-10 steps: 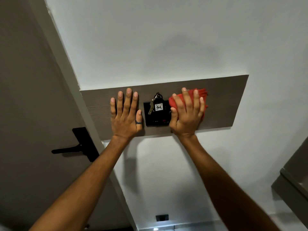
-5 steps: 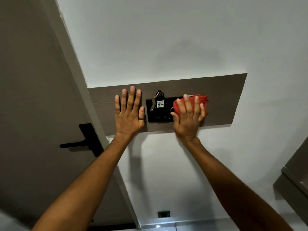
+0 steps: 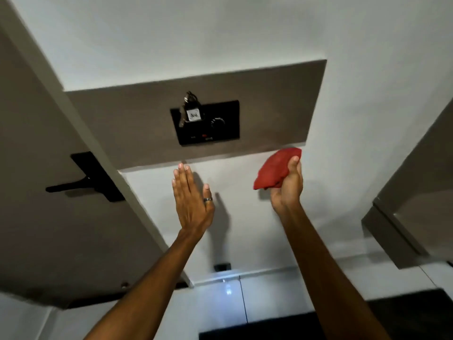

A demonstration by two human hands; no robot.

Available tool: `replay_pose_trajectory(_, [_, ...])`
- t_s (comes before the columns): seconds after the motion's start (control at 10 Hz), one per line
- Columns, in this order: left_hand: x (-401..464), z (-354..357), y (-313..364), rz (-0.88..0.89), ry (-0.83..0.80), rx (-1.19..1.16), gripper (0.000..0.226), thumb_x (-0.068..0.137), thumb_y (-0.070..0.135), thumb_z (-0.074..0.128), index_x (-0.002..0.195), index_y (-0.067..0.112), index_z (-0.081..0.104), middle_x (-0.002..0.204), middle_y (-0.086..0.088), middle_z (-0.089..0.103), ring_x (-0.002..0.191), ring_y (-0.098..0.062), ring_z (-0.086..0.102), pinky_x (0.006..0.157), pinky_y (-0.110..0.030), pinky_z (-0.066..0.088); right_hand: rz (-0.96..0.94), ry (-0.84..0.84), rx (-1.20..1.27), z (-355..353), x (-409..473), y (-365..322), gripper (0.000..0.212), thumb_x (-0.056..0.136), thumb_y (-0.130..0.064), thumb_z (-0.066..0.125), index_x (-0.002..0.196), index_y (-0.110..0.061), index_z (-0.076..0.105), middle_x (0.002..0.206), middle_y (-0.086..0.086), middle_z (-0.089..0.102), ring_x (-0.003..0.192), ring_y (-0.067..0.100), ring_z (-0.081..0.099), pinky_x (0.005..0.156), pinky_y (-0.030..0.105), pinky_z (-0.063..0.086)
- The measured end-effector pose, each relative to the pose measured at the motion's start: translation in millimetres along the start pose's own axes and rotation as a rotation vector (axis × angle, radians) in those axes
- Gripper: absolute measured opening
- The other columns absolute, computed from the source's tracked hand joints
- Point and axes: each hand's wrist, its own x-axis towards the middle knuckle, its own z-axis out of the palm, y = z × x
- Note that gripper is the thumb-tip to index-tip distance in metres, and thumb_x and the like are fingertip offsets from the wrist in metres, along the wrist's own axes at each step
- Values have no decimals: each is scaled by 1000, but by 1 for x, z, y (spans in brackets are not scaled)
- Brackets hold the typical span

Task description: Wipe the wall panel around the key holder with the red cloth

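Observation:
A grey-brown wall panel [image 3: 277,94] runs across the white wall. A black key holder [image 3: 220,128] sits in its middle, with keys and a white tag [image 3: 192,114] hanging at its upper left. My right hand [image 3: 288,187] is below the panel's right end, off the wall, shut on the bunched red cloth [image 3: 272,171]. My left hand [image 3: 190,200] is flat and open with fingers straight, below the panel's lower edge and away from it; a ring is on one finger.
A brown door with a black lever handle [image 3: 85,182] stands left of the panel. A grey cabinet [image 3: 414,217] juts in at the right. A small black socket [image 3: 222,266] sits low on the wall above the white tiled floor.
Both hands have come off the panel and dropped below it. The right hand took the red cloth along, now bunched in its grip. The key holder is fully uncovered.

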Motion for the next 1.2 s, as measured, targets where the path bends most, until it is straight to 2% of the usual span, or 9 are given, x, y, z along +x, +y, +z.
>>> replay_pose_trajectory(0.2, [-34, 43, 59, 206, -158, -95, 62, 104, 32, 43, 158, 5, 30, 169, -14, 18, 158, -28, 11, 125, -51, 24, 513, -169, 429, -86, 3, -10, 77, 99, -60, 48, 151, -4, 45, 153, 28, 48, 144, 48, 44, 127, 62, 23])
replay_pose_trajectory(0.4, [-59, 109, 141, 455, -459, -111, 59, 106, 38, 41, 157, 11, 34, 167, -10, 26, 158, -28, 13, 126, -48, 24, 455, 22, 351, -192, 19, -52, 78, 90, -71, 60, 122, -1, 74, 137, 25, 64, 128, 46, 62, 124, 62, 32])
replay_pose_trajectory(0.5, [-84, 149, 183, 510, -615, -102, 64, 106, 46, 34, 159, 12, 30, 168, -9, 22, 158, -28, 7, 128, -46, 18, 392, 195, 304, -265, 30, -90, 78, 90, -67, 61, 136, -4, 63, 140, 26, 62, 130, 48, 59, 118, 65, 39])
replay_pose_trajectory(0.6, [-110, 190, 229, 531, -749, -97, 67, 105, 48, 34, 160, 12, 25, 168, -9, 21, 159, -27, 4, 129, -45, 15, 262, 422, 228, -349, 66, -148, 58, 100, -61, 47, 126, -14, 69, 132, 19, 69, 128, 43, 61, 110, 63, 47])
replay_pose_trajectory(0.7, [-123, 221, 263, 531, -835, -68, 70, 105, 51, 29, 161, 10, 21, 169, -9, 19, 159, -26, 0, 130, -42, 9, 56, 530, -83, -396, 108, -203, 39, 103, -59, 45, 108, -29, 69, 95, -5, 82, 115, 28, 69, 79, 42, 60])
replay_pose_trajectory(0.8, [-127, 254, 309, 543, -916, -23, 71, 106, 54, 25, 163, 12, 14, 170, -9, 14, 159, -25, -5, 130, -42, 6, -139, 352, -807, -433, 159, -239, 41, 99, -61, 43, 121, -33, 63, 117, -13, 73, 120, 17, 65, 101, 43, 54])
replay_pose_trajectory(0.9, [-129, 280, 341, 543, -934, 27, 74, 105, 59, 23, 163, 14, 11, 171, -6, 9, 158, -23, -10, 131, -43, 6, -71, -62, -1744, -479, 211, -239, 59, 106, -53, 31, 154, -21, 44, 163, 8, 39, 154, 32, 30, 129, 56, 21])
replay_pose_trajectory(1.0, [-135, 285, 356, 504, -929, 62, 79, 101, 64, 11, 163, 16, 10, 171, -5, 7, 157, -22, -13, 130, -40, 1, 16, -304, -2120, -505, 221, -223, 61, 110, -48, 31, 164, -24, 17, 174, 3, 9, 162, 27, 3, 132, 54, 4])
replay_pose_trajectory(1.2, [-132, 256, 354, 531, -820, 150, 76, 103, 61, 17, 163, 15, 7, 172, -5, -2, 158, -25, -10, 130, -49, 7, -211, -219, -2043, -487, 199, -221, 83, 94, -66, -1, 165, -25, 9, 174, 5, 2, 161, 28, -6, 132, 57, -3])
